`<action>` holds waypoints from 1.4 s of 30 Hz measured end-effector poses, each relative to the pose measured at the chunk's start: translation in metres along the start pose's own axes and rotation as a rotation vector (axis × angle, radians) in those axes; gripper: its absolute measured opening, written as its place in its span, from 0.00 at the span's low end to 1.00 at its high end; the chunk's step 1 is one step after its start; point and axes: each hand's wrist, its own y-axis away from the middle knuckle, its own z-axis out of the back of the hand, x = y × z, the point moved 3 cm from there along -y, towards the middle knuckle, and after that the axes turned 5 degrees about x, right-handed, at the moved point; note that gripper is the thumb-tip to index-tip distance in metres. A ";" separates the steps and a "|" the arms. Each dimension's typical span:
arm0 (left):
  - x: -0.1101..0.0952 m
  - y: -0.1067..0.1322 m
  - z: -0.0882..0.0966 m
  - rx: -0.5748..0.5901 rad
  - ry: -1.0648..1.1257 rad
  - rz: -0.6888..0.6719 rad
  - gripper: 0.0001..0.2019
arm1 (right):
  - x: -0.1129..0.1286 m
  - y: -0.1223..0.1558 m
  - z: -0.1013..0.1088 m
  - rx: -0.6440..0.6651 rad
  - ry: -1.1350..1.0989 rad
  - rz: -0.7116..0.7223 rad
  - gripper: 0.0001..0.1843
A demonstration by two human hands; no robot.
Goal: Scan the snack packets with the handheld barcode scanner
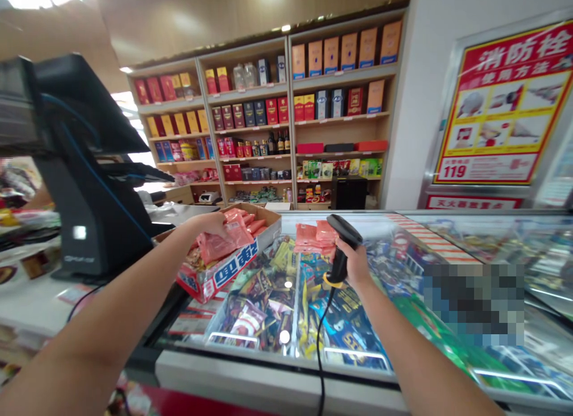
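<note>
My left hand [213, 226] is at the open cardboard box [242, 259], its fingers closed on a pink snack packet [226, 238]. More pink packets fill the box, which is printed red, white and blue. In my right hand [353, 259] is a black barcode scanner [342, 243], held upright by its handle, with its cable running down over the front of the freezer. Just left of the scanner, several pink packets [312, 237] lie in a small pile on the glass lid. The scanner partly covers that pile.
Beneath both hands is a glass-topped chest freezer [215, 365] full of wrapped ice creams. A black checkout terminal [89, 183] stands at left. Behind are shelves [290, 123] of boxed goods and bottles. A red fire-hydrant poster [505, 105] hangs on the right wall.
</note>
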 end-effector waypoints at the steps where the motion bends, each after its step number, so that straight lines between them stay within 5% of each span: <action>1: 0.000 0.004 0.003 0.025 -0.002 0.000 0.16 | 0.000 0.000 0.000 0.004 0.007 -0.004 0.14; 3: -0.002 0.012 0.010 0.041 0.012 -0.003 0.15 | 0.000 0.000 0.000 0.008 0.021 -0.009 0.14; 9: -0.031 0.022 0.018 -0.315 0.492 0.035 0.15 | -0.005 -0.002 0.004 0.032 0.047 -0.008 0.15; 12: -0.069 0.019 -0.017 -0.295 1.043 -0.090 0.20 | -0.005 -0.002 0.006 0.063 0.096 0.007 0.16; 15: -0.109 0.016 -0.074 -0.058 1.512 -0.088 0.19 | -0.003 -0.001 0.004 0.142 0.121 -0.021 0.16; 18: -0.135 0.014 -0.130 0.200 1.718 -0.021 0.16 | 0.000 0.000 0.000 0.260 0.136 -0.074 0.13; 23: -0.131 0.011 -0.173 0.167 1.712 -0.043 0.25 | 0.001 0.007 -0.012 0.440 0.234 -0.165 0.13; 28: -0.125 0.014 -0.171 0.118 1.651 -0.109 0.27 | 0.001 0.015 -0.021 0.549 0.309 -0.215 0.13; 42: -0.132 0.019 -0.168 0.100 1.636 -0.173 0.27 | -0.004 0.017 -0.020 0.539 0.336 -0.242 0.09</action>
